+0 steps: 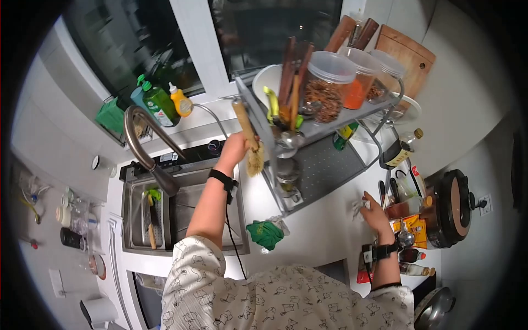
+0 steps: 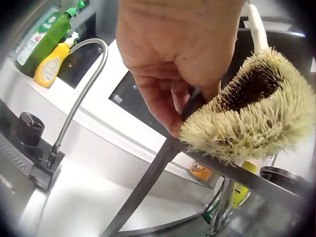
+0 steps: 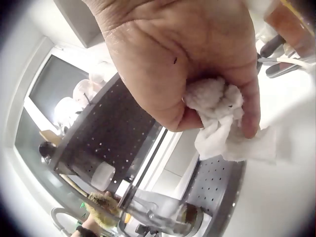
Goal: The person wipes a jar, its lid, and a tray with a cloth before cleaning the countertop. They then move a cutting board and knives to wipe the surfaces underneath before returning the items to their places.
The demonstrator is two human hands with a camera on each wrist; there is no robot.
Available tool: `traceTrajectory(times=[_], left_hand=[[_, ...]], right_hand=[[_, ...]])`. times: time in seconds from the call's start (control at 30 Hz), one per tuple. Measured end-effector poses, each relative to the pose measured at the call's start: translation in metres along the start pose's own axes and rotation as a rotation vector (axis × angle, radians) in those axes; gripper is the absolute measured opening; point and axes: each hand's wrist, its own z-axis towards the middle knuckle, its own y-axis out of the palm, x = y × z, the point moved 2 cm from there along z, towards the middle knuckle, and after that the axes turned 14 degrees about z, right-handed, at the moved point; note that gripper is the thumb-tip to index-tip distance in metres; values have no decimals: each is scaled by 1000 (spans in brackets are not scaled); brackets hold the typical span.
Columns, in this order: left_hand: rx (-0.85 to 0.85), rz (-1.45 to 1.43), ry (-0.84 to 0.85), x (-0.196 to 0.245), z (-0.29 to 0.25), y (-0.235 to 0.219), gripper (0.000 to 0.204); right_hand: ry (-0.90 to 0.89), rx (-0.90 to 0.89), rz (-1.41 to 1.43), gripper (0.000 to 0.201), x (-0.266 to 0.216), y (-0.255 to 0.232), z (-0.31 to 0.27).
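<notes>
A: Left grip [image 1: 234, 149] curls round the scrub brush [image 1: 248, 142] handle, bristles against the front rail of the dish rack [image 1: 324, 159] by the sink [image 1: 181, 212]; right grip [image 1: 375, 213] pinches a white cloth [image 3: 217, 116] bunched on the worktop [image 1: 319, 231]

B: Doing it well?

A: My read: keep the handle upright and firm, bristles flat along the rail; press the cloth down flat

B: Around, in the way?

A: Faucet [image 1: 144, 144] and soap bottles [image 1: 165, 103] sit left, jars [image 1: 330, 85] on the rack top, green rag [image 1: 265, 233] and rice cooker [image 1: 448, 209] near; rack uprights and hanging utensils crowd the brush
</notes>
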Motion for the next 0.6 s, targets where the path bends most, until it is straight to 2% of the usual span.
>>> traceTrajectory(times=[0.03, 0.07, 0.1, 0.13, 0.2, 0.23, 0.27, 0.3, 0.33, 0.37, 0.4, 0.43, 0.47, 0.5, 0.53, 0.6], left_hand=[[75, -17, 24, -17, 11, 7, 15], [124, -20, 62, -34, 20, 13, 13], [156, 20, 55, -59, 32, 24, 13], [187, 57, 46, -81, 44, 34, 14], [378, -126, 119, -97, 64, 35, 17], [309, -343, -71, -108, 76, 38, 22], [331, -508, -113, -114, 80, 43, 24], [324, -371, -109, -123, 85, 47, 24], [316, -231, -104, -125, 87, 44, 24], [309, -218, -110, -122, 82, 47, 24], [365, -514, -266, -104, 72, 45, 25], [421, -811, -420, -94, 60, 45, 26], [335, -878, -460, -99, 44, 47, 32], [376, -744, -547, -76, 21, 40, 42], [422, -998, -624, -83, -8, 54, 51], [369, -748, -621, -43, -62, 55, 64]], right_hand=[[5, 9, 6, 63, -2, -2, 10], [92, 13, 113, 64, 0, -2, 20], [180, 16, 222, 65, 4, -2, 29], [188, 26, 230, 65, 14, 0, 42], [86, 126, 243, 70, 36, 3, 70], [96, 129, 246, 70, 40, 4, 83], [-5, 239, 139, 71, 43, 2, 98], [-107, 343, 32, 72, 39, 0, 111], [-148, 360, -3, 77, 19, -2, 115], [-215, 388, -1, 68, 22, -3, 133], [-284, 417, 3, 60, 26, -4, 150], [-283, 411, 14, 60, 18, -6, 157], [-188, 365, 12, 48, 7, -10, 160], [-93, 318, 10, 41, 1, -13, 164], [-91, 312, 20, 41, 3, -11, 167], [-265, 376, 92, 41, 11, -8, 166]])
